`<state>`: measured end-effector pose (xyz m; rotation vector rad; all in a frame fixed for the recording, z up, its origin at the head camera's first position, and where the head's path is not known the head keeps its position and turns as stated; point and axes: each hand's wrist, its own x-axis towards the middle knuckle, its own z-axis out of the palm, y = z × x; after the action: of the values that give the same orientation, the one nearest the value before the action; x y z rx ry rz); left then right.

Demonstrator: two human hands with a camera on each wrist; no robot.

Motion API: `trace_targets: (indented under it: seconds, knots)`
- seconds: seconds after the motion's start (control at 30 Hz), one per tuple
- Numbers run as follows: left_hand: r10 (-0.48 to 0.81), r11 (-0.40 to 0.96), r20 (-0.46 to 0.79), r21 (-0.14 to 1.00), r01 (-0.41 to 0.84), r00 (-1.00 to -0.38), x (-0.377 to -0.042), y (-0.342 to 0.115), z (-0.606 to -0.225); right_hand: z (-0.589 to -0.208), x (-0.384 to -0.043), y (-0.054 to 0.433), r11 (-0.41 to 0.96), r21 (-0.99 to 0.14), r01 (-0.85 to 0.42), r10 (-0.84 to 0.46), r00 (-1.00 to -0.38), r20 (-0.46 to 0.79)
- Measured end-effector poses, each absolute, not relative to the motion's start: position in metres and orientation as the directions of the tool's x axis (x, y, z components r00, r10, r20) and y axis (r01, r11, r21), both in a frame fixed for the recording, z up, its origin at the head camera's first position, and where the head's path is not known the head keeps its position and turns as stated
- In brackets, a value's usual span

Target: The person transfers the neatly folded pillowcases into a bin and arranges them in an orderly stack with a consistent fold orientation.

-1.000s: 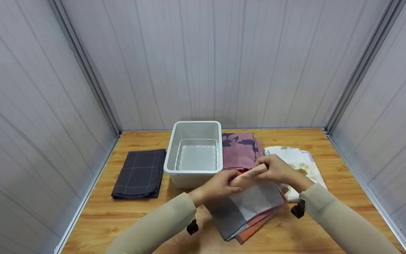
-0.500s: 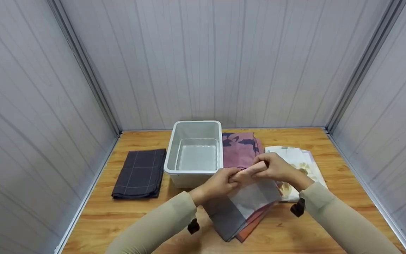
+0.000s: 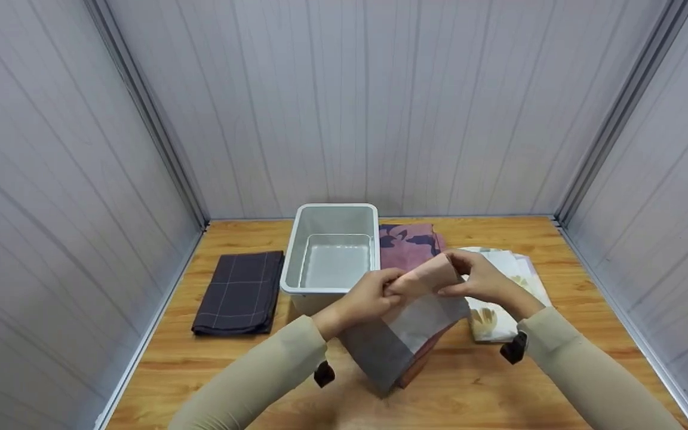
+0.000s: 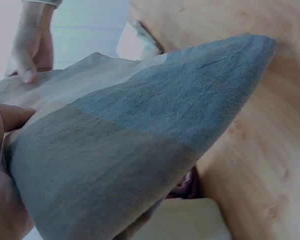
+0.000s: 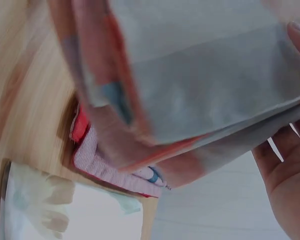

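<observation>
Both hands hold a folded checked cloth [image 3: 421, 325] in grey, white and pale pink, with orange-red edges on its lower layers. My left hand [image 3: 368, 298] pinches its upper left edge. At the upper right edge, my right hand [image 3: 481, 280] grips it, thumb on the near face and fingers behind. The cloth slants, its grey corner hanging toward the front of the table. In the left wrist view the cloth [image 4: 140, 120] spreads broadly with wood below it. Several folded layers of the cloth [image 5: 205, 85] show at the edge in the right wrist view.
A light grey plastic bin [image 3: 289, 280] stands behind the left hand, its inside bare. Left of it lies a dark checked folded cloth [image 3: 239, 292]. A mauve patterned cloth [image 3: 407, 245] lies right of the bin, and a white floral cloth [image 3: 499, 322] farther right. Panel walls [image 3: 344, 107] enclose the table.
The held cloth has risen and its lower corner has drawn back from the front of the table. My right hand has lifted its edge slightly, moving a little right, with more pale pink fabric showing.
</observation>
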<state>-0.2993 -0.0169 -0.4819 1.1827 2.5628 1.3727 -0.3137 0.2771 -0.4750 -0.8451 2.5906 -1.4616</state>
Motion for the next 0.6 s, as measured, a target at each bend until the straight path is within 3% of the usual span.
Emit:
trace_targets:
  seconds: [0.4,0.6]
  knots:
    - [0.6,0.333,0.354,0.705,0.626,-0.718,-0.304,-0.036,-0.446,-0.48,-0.321,0.294,0.412,-0.837,-0.359,-0.401,-0.897,0.187]
    - [0.583,0.321,0.356,0.724,0.61,-0.73,-0.308,-0.045,-0.43,-0.486,-0.323,0.295,0.348,-0.858,-0.377,-0.399,-0.888,0.229]
